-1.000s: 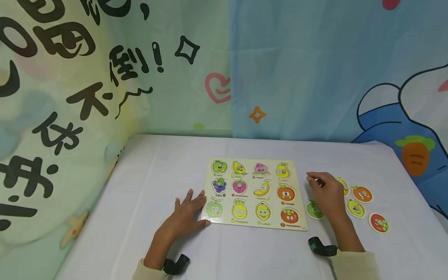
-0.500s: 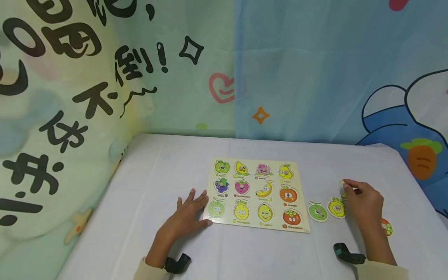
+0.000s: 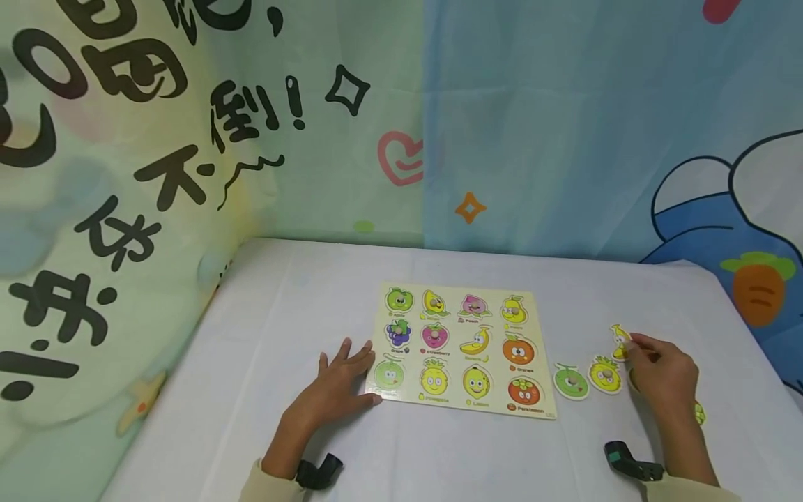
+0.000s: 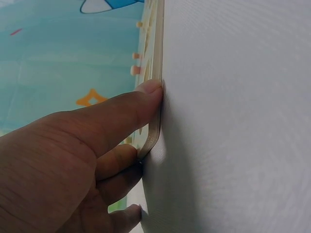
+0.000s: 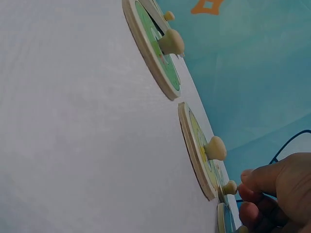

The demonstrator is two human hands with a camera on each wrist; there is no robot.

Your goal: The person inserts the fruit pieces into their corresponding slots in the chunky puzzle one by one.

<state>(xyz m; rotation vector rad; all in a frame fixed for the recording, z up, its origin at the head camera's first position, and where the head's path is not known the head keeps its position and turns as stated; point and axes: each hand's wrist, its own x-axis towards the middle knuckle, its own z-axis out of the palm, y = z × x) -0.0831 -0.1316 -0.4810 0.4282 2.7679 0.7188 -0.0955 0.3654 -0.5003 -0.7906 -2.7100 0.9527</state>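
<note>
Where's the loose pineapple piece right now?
In the head view, the loose pineapple piece lies on the white tablecloth, right of the fruit board, between the green melon piece and the right hand.

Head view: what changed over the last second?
The right hand moved rightward, away from the board, to the banana piece, uncovering the pineapple piece; whether it grips the banana piece is unclear. The left hand stayed at the board's left edge.

The white-covered table (image 3: 314, 300) before me carries a fruit board (image 3: 455, 380) and, beside it, several knobbed fruit pieces (image 3: 571, 383).
</note>
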